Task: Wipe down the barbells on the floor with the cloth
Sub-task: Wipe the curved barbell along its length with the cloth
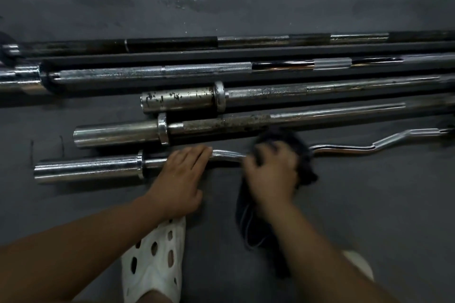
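Barbells (290,92) lie side by side on the dark floor (384,206), five in all, running left to right and lying close together with only narrow strips of floor between them. Nearest the person is the curl bar (344,149), its wavy shaft reaching out of view on the right and its thick sleeve (86,167) ending at the left, with bare floor beyond that end. The two straight bars just behind it also end with their sleeves on the left, each one stepped further right than the curl bar's. The two farthest bars run past both sides of the view.

The left hand (179,174) lies flat across the curl bar's shaft just right of the collar, fingers straight and together. The right hand (270,174), blurred, has its fingers curled over a dark cloth (304,157) bunched round the shaft further right; a tail of the cloth trails down onto the floor under the wrist.

A white perforated shoe (155,261) stands on the near floor below the left wrist. Wide open floor spreads to the right of the forearm and beyond the farthest bar.
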### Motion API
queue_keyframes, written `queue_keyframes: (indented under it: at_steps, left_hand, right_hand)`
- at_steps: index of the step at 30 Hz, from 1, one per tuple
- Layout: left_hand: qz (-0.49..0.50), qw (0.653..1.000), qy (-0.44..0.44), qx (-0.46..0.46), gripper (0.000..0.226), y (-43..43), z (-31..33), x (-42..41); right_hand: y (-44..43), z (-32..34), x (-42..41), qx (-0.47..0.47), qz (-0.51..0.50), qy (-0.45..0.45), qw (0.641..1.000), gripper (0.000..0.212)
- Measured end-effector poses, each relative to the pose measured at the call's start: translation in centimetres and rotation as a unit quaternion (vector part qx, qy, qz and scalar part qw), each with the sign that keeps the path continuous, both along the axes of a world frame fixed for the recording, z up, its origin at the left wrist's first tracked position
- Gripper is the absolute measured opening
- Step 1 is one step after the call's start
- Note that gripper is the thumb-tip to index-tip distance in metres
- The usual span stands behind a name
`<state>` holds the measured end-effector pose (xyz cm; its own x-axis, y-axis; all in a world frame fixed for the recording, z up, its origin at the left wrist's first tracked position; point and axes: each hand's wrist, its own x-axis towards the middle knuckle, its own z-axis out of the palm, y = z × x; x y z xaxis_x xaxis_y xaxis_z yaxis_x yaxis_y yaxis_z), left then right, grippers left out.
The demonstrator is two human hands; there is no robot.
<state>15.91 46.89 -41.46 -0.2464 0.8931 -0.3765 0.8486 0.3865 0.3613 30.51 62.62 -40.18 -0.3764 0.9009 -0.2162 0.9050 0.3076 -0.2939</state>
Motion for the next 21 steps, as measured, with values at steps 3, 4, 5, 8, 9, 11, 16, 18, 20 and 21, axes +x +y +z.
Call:
queue_keyframes:
  at_steps: [3, 4, 5, 8, 9, 11, 16, 18, 20, 21]
  left_hand:
    - [-0.003, 1.000, -0.019, -0.005, 0.097, -0.2, -0.1, -0.3]
    - [-0.006, 1.000, -0.021, -0.003, 0.096, -0.3, -0.1, -0.5]
    - [-0.010, 1.000, -0.021, -0.002, 0.096, -0.4, -0.2, -0.6]
    - [-0.014, 1.000, -0.020, -0.002, 0.098, -0.4, -0.5, -0.5]
    - [-0.014, 1.000, -0.018, -0.004, 0.099, -0.4, -0.6, -0.4]
    - [-0.014, 1.000, -0.018, -0.009, 0.100, -0.4, -0.7, -0.1]
    - [-0.042, 0.999, -0.032, -0.011, 0.105, -0.5, -0.4, -0.9]
    - [-0.052, 0.998, -0.032, -0.017, 0.107, -0.5, -0.6, -1.1]
    - [-0.051, 0.998, -0.029, -0.021, 0.107, -0.6, -0.7, -1.1]
    - [-0.052, 0.998, -0.027, -0.024, 0.107, -0.5, -0.7, -1.0]
  right_hand:
    - [-3.8, 0.2, -1.5, 0.002, 0.147, 0.025, 0.989, 0.049]
    - [-2.4, 0.0, -0.7, -0.007, 0.181, 0.040, 0.983, 0.050]
    - [-0.6, -0.4, 1.0, -0.006, 0.218, 0.034, 0.975, 0.052]
    - [4.0, -1.3, 5.9, 0.011, 0.141, 0.000, 0.990, 0.054]
    - [3.8, -1.2, 5.9, 0.000, 0.036, 0.023, 0.999, 0.055]
    - [0.2, -1.0, 2.6, -0.018, -0.093, 0.044, 0.995, 0.056]
    - [-4.8, 0.5, -2.7, -0.144, 0.146, 0.152, 0.967, 0.061]
    - [-1.5, -0.3, -0.7, -0.134, 0.136, 0.162, 0.968, 0.060]
    - [0.1, -1.1, 1.6, -0.088, 0.023, 0.155, 0.984, 0.054]
    - [-0.7, -1.2, 1.7, -0.082, -0.040, 0.150, 0.985, 0.052]
